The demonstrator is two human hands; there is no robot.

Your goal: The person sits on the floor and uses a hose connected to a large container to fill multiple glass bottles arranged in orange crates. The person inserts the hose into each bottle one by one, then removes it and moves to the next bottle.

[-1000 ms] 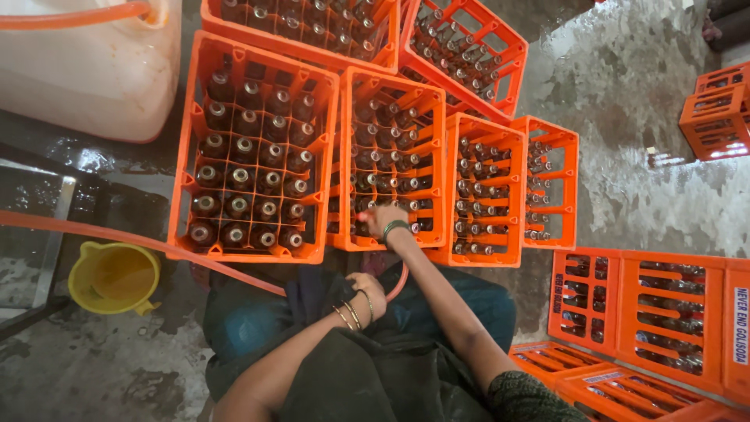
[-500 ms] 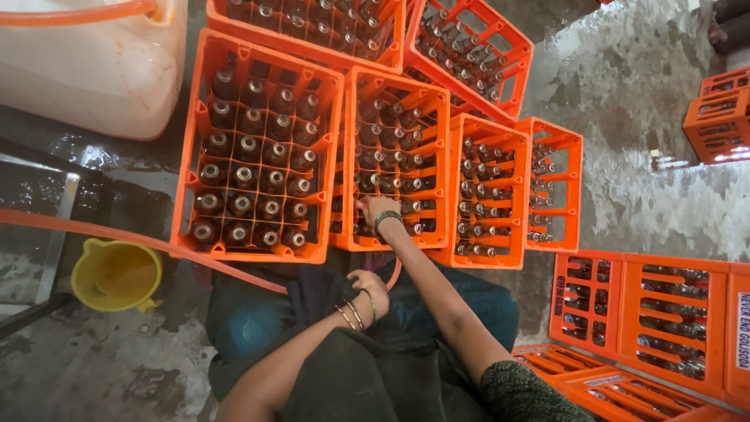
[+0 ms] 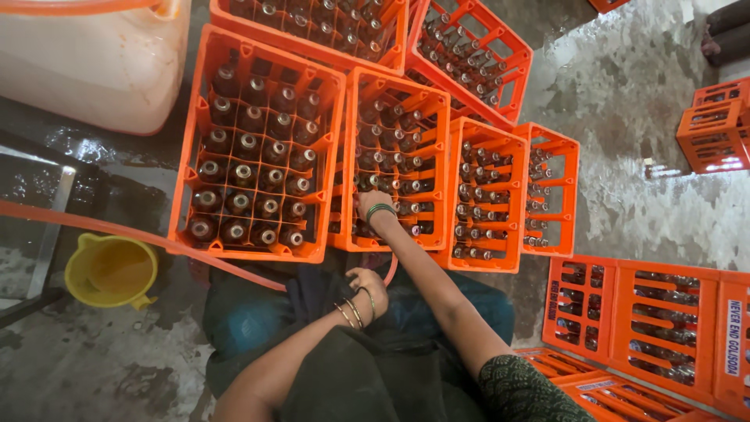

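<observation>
Overhead view: orange crates of brown glass bottles on a wet floor.

Right hand (image 3: 369, 202) reaching further into the middle crate (image 3: 398, 168) than a second ago, fingers closed, possibly around the orange hose (image 3: 141, 238); left hand (image 3: 367, 283) resting loosely curled on lap, seemingly empty.

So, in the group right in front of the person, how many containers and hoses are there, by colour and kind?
Orange crates of bottles, open side up: 6
Yellow bucket: 1
Whitish canister: 1
Orange hose: 1
Total: 9
The other orange crates at the right edge are cut off and not counted.
</observation>
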